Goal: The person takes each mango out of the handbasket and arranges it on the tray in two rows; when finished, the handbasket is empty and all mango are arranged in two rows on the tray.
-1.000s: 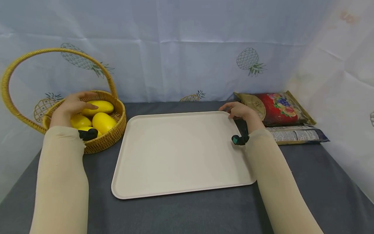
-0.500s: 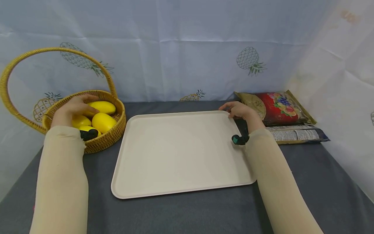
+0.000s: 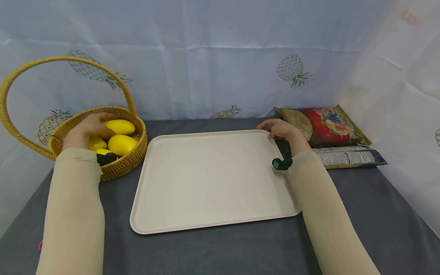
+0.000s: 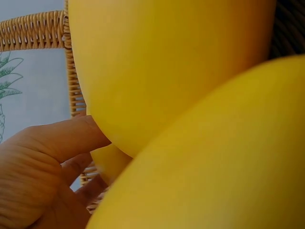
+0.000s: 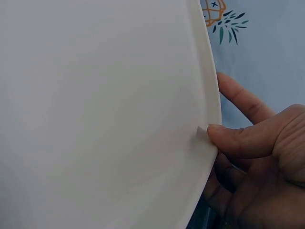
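Observation:
In the head view my left hand (image 3: 90, 129) reaches into a round wicker basket (image 3: 132, 157) at the left, which holds several smooth yellow mangoes. Thumb and fingers lie on either side of the end of the rear mango (image 3: 121, 127) and grip it. In the left wrist view, the thumb touches a large yellow mango (image 4: 157, 62), while the other fingers are partly hidden behind the fruit. At the far right corner of a cream rectangular tray (image 3: 213, 179), my right hand (image 3: 280, 129) holds the rim. Its thumb rests on top of the rim (image 5: 209, 86); the fingers are outside and below.
The basket's tall arched handle (image 3: 73, 59) rises over the left side. Beyond my right hand lie a red and gold packet (image 3: 330, 126) and a flatter packet (image 3: 348, 157). A pineapple-print cloth (image 3: 206, 84) hangs behind the dark grey tabletop (image 3: 220, 250).
My left hand has moved slightly right and closed around the rear mango, its thumb now lower against the fruit. The right hand and tray have stayed in place.

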Available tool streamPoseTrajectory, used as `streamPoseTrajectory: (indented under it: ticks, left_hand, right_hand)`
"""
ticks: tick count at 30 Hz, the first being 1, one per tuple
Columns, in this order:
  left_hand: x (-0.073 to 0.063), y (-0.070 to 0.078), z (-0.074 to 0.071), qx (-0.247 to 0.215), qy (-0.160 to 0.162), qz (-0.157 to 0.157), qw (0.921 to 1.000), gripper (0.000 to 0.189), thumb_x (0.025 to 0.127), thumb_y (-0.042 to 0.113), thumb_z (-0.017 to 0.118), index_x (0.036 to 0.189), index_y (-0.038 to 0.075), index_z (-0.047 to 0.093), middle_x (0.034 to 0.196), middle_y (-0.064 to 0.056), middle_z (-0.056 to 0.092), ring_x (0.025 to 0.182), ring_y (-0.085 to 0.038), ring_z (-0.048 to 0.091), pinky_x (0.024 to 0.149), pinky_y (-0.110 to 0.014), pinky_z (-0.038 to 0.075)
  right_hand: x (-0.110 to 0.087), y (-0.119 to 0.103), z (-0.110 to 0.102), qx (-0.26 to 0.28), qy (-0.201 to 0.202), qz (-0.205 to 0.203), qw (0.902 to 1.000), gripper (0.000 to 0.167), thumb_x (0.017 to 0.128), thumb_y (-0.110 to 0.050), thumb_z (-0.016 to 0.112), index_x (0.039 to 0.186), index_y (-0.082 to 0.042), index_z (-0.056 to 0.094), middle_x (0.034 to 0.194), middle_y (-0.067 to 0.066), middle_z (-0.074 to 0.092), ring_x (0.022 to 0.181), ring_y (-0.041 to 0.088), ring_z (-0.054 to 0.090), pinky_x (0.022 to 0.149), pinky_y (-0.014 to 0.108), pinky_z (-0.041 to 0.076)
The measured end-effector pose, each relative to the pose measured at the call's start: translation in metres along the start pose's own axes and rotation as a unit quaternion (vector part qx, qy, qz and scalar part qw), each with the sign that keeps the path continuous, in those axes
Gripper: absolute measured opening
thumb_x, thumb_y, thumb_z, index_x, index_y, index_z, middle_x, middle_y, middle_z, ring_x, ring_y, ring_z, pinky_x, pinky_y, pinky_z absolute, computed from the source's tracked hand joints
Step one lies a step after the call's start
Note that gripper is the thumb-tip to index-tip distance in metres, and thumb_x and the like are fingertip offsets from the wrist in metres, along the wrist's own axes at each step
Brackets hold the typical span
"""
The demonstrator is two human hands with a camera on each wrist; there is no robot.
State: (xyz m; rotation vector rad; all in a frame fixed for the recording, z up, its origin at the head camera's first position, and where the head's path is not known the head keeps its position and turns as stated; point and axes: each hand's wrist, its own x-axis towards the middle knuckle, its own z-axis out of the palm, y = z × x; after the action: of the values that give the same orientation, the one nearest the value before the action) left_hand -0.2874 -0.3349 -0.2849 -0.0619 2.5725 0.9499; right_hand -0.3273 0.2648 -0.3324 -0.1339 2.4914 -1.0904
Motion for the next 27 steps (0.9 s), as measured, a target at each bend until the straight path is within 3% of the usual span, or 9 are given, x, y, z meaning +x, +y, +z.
streamPoseTrajectory:
  ticks: [7,11,14,20,24,27]
  left_hand:
    - [0.013,-0.007,-0.004,0.039,0.01,-0.007,0.9992,0.087,0.098,0.031,0.059,0.159,0.011,0.0,0.154,-0.038,0.011,0.126,-0.052,0.03,0.095,-0.059,0.045]
    - [0.017,-0.009,-0.007,0.082,0.02,0.003,0.9964,0.087,0.095,0.033,0.061,0.158,0.004,0.008,0.151,-0.04,0.014,0.131,-0.061,0.013,0.1,-0.069,0.033]
    - [0.018,-0.01,-0.006,0.109,0.029,0.012,0.9936,0.084,0.094,0.032,0.062,0.156,0.0,0.015,0.148,-0.04,0.018,0.129,-0.062,0.013,0.098,-0.07,0.032]
    - [0.013,-0.004,-0.005,0.149,0.051,0.022,0.9873,0.085,0.09,0.032,0.065,0.154,0.0,0.02,0.151,-0.037,0.017,0.12,-0.053,0.03,0.089,-0.067,0.04]
    - [0.006,0.005,-0.015,0.183,0.045,0.034,0.9814,0.088,0.09,0.037,0.066,0.154,-0.002,0.019,0.154,-0.04,0.005,0.126,-0.059,0.023,0.091,-0.07,0.038]
    - [0.003,0.013,-0.024,0.193,0.044,0.062,0.9782,0.089,0.091,0.036,0.067,0.152,-0.005,0.018,0.152,-0.043,0.008,0.13,-0.062,0.02,0.096,-0.074,0.034]
  right_hand:
    - [0.0,-0.001,0.0,0.0,0.001,0.003,1.0,0.058,0.086,0.016,0.05,0.138,-0.008,0.053,0.108,0.014,0.061,0.072,0.015,0.053,0.061,0.026,0.043]
    - [0.0,0.0,0.0,0.003,0.001,0.002,1.0,0.058,0.086,0.016,0.049,0.138,-0.008,0.054,0.105,0.012,0.062,0.068,0.014,0.051,0.059,0.026,0.041]
    - [0.001,0.0,0.0,0.006,-0.002,0.001,1.0,0.058,0.085,0.016,0.048,0.138,-0.008,0.054,0.104,0.011,0.062,0.066,0.013,0.05,0.057,0.025,0.039]
    - [0.002,0.0,0.001,0.002,0.0,0.006,1.0,0.058,0.086,0.016,0.047,0.137,-0.01,0.055,0.101,0.009,0.062,0.059,0.011,0.044,0.055,0.025,0.035]
    - [0.002,0.001,0.0,-0.002,0.001,0.005,1.0,0.059,0.086,0.016,0.048,0.138,-0.01,0.055,0.105,0.011,0.061,0.06,0.012,0.045,0.055,0.025,0.036]
    - [0.001,0.002,-0.001,-0.003,-0.001,0.004,1.0,0.059,0.086,0.016,0.047,0.139,-0.01,0.053,0.111,0.014,0.06,0.066,0.013,0.05,0.058,0.026,0.039]
